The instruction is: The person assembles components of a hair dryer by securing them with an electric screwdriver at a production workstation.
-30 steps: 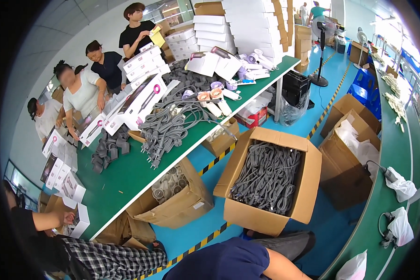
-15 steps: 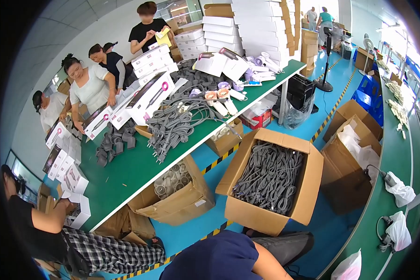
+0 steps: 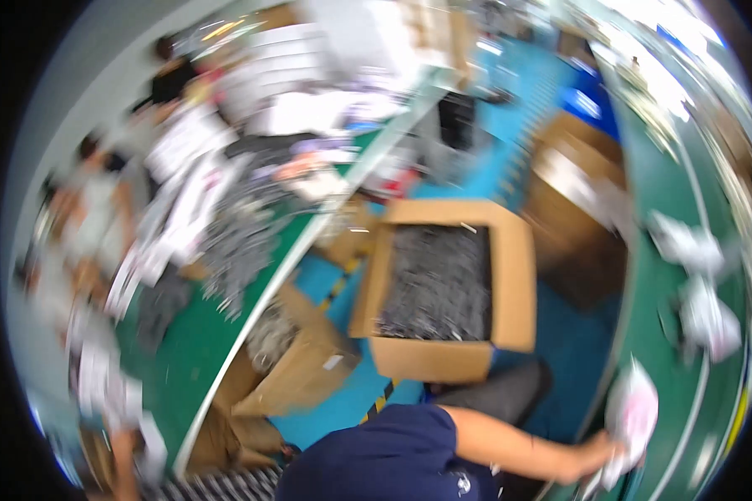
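Observation:
My left arm comes out of a navy sleeve at the lower edge and reaches right, to the green bench. There my left hand [image 3: 595, 456] is closed at the lower end of a white plastic bag [image 3: 632, 409] with a pinkish patch. Blur softens the fingers, and what the bag contains is hidden. Something thin and greyish shows below the hand, too smeared to name. My right hand is out of view. Farther along the bench lie two more white-bagged things [image 3: 708, 321].
An open carton [image 3: 514, 280] of grey cords stands beyond my leg [image 3: 510, 392]. Another brown carton [image 3: 581, 230] is near the right bench [image 3: 681, 401]. The left table [image 3: 184, 376] holds boxes, cords and grey parts. Several people [image 3: 96, 209] are along its far side.
The view has swung and blurred, with the cartons now higher and farther left. My left forearm has come into view, stretched right, its hand at the white bag.

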Available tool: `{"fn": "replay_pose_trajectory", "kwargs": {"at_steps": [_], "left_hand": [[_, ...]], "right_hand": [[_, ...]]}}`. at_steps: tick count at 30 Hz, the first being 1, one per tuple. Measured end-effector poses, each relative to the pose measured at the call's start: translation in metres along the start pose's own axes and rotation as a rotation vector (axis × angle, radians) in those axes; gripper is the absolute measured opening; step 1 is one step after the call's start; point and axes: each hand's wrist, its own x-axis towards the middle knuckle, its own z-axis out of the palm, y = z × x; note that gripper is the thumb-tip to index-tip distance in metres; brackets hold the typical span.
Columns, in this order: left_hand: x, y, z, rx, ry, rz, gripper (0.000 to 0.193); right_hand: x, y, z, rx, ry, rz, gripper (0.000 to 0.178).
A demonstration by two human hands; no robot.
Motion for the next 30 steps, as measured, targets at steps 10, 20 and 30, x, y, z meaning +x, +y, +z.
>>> {"fn": "replay_pose_trajectory", "kwargs": {"at_steps": [10, 20, 30], "left_hand": [[0.007, 0.070, -0.054, -0.521, 0.110, 0.044, 0.030], [-0.074, 0.096, -0.043, -0.468, -0.238, -0.328, 0.038], [-0.094, 0.074, -0.013, -0.403, -0.110, -0.237, 0.049]], "right_hand": [[0.000, 0.001, 0.030, -0.053, 0.026, -0.046, 0.028], [-0.003, -0.021, 0.020, -0.023, 0.155, -0.149, 0.030], [-0.005, -0.008, 0.023, -0.088, 0.228, -0.172, 0.029]]}}
